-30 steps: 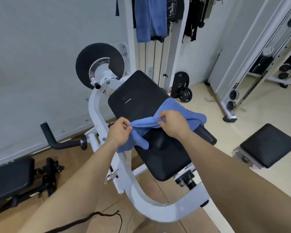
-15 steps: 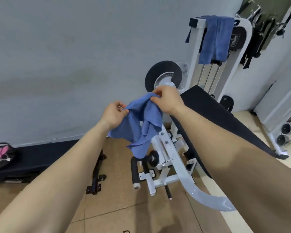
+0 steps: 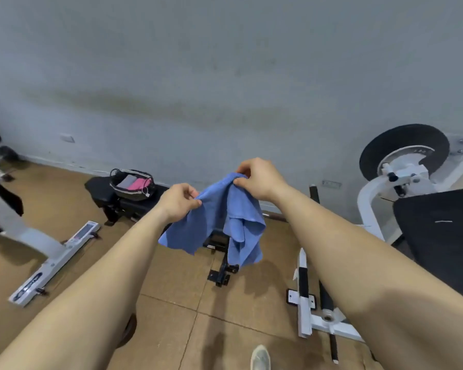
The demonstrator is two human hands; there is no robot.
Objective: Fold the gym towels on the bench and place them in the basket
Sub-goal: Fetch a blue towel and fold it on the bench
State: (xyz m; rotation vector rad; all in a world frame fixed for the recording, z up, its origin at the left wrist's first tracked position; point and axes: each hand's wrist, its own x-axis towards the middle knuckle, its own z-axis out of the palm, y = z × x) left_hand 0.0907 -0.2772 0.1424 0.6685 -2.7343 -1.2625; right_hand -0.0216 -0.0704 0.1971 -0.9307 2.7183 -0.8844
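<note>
Left hand (image 3: 178,201): fingers (image 3: 191,194) curled in tight, thumb and forefinger pinching the left end of the towel's top edge.
Right hand (image 3: 259,178): slightly higher and farther out, fingers (image 3: 242,180) curled, gripping the bunched right end of that edge.
Towel (image 3: 219,217): blue, held in the air between both hands and resting on nothing. Its held edge sloped up from left to right, and the cloth hung downward in two loose folds, the longer under the right hand.
Bench (image 3: 99,189): black, low along the wall, behind the towel.
Basket (image 3: 133,193): on the bench's left end, with grey and pink cloths inside.
</note>
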